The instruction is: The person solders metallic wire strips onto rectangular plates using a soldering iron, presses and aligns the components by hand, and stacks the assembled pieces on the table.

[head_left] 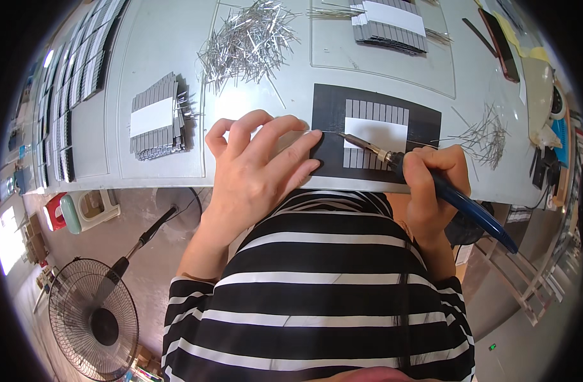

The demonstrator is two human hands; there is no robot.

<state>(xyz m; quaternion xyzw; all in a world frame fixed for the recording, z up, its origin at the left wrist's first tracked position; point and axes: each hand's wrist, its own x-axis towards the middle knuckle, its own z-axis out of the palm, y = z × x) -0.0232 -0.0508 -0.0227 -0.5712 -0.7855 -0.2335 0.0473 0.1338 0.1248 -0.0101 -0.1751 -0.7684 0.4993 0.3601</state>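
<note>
My right hand (pixel 435 178) is closed around the blue handle of a soldering iron (pixel 476 213). The iron's tip points left and meets the left edge of a small solar-cell-like panel (pixel 375 134), grey-striped with a white band across its middle. Under that panel lies a black mat (pixel 330 102). My left hand (pixel 259 156) rests at the mat's left side with fingers spread. Its index fingertip presses by a thin silvery wire (pixel 330 132) that runs toward the iron's tip; thumb and index are apart.
A heap of metal strips (pixel 250 41) lies farther back. Stacks of similar panels stand at left (pixel 152 121) and far right (pixel 390 25). Loose wires (pixel 486 137) lie right of the mat, a phone (pixel 498 44) beyond. Below the table edge at left stands a fan (pixel 94 318).
</note>
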